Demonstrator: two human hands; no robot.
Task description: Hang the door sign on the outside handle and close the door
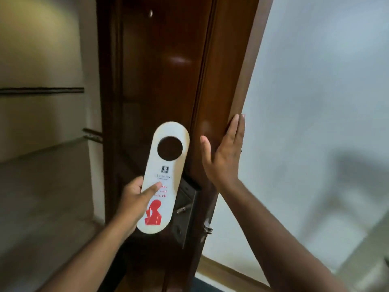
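Note:
My left hand (134, 199) holds a white door sign (163, 178) with a round hole near its top, red lettering and a red figure. The sign stands upright in front of the dark wooden door (168, 70). Just right of the sign, low down, a dark metal lock plate with a lever handle (185, 207) shows on the door face; the sign covers part of it. My right hand (225, 152) lies flat with fingers spread against the door's edge, above the handle.
A white wall (315, 102) fills the right side, with a pale skirting board at its foot. On the left is a beige corridor wall (42, 60) with a dark horizontal strip. Blurred pale shapes show at far right.

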